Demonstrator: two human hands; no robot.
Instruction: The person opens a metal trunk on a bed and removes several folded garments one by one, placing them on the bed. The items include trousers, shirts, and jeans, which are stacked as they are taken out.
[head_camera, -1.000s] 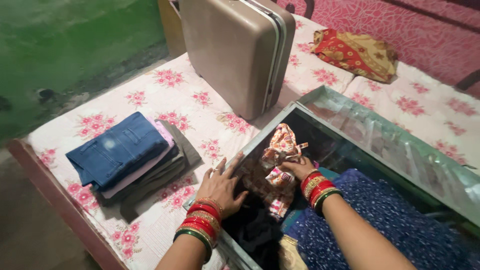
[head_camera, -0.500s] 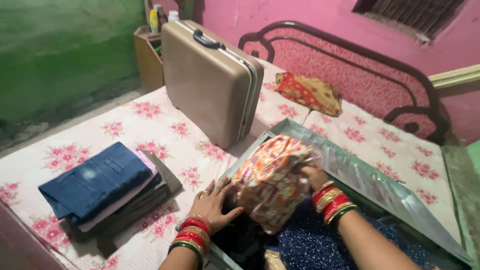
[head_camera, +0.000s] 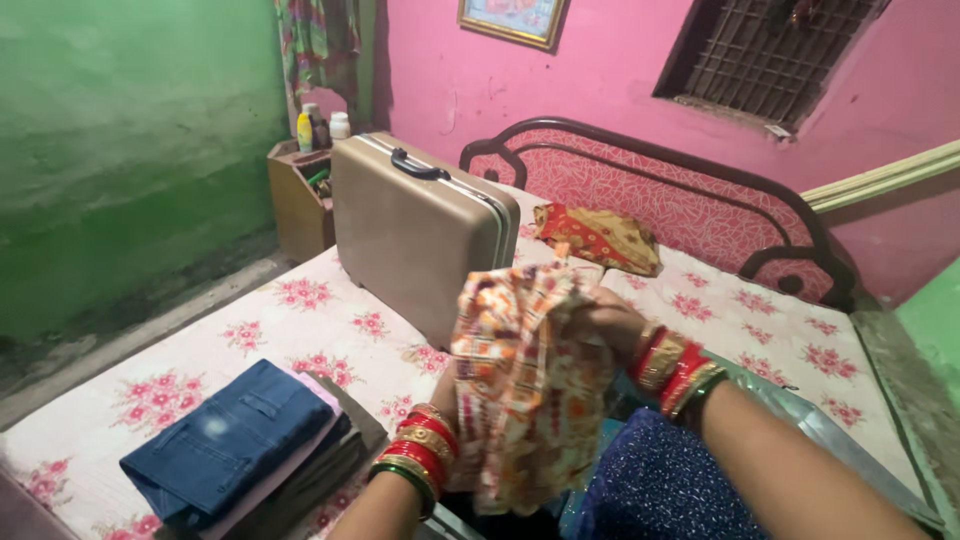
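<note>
Patterned orange cloth (head_camera: 525, 385) held up above the flowered bed sheet (head_camera: 300, 330), in front of the upright tan suitcase (head_camera: 420, 235); right hand (head_camera: 610, 325) gripping its top edge, left hand (head_camera: 445, 390) behind it, finger positions not visible; folded jeans (head_camera: 225, 440) lower left

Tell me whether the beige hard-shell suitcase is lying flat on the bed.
No, the beige hard-shell suitcase stands upright on the floral bedsheet, its black handle on top.
</note>
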